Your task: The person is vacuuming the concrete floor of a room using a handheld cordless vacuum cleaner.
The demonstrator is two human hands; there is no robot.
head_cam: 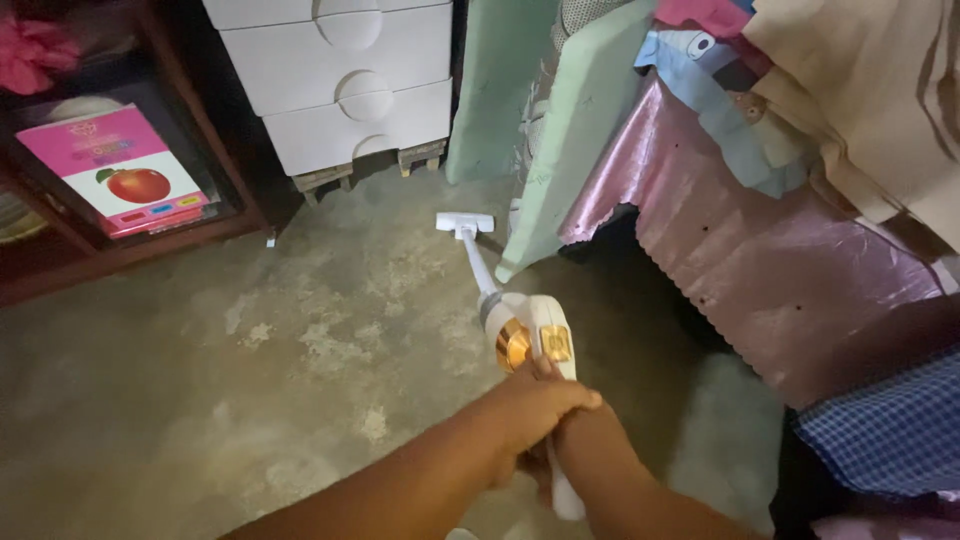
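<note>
Far ahead of my hands and off to their left, a flat pink package (pixel 118 170) leans inside a dark wooden shelf (pixel 215 150); it is rectangular, with a white panel bearing a red apple and small coloured tabs along its lower edge. I make out no other label.

My left hand (pixel 535 405) is clenched over the rear of a white stick vacuum cleaner (pixel 530 335), fingers curled across the top of its handle. My right hand (pixel 560 455) sits just under the left one, mostly hidden by it; it seems wrapped around the same handle, though I cannot see its fingers well enough to say how tightly.

The vacuum cleaner lies directly ahead of my hands. Its long axis runs away from me and slightly leftward, the gold-trimmed body just beyond my knuckles, the slim tube stretching on to the white floor head (pixel 465 223), which rests on the patchy concrete floor (pixel 250 380) well ahead of the hands.

The head points toward a white drawer unit (pixel 345 80) farther ahead. To the right of the hands, a pink satin cover (pixel 760 250) drapes over a bed, and a pale green foam slab (pixel 570 140) stands just beside the floor head.
</note>
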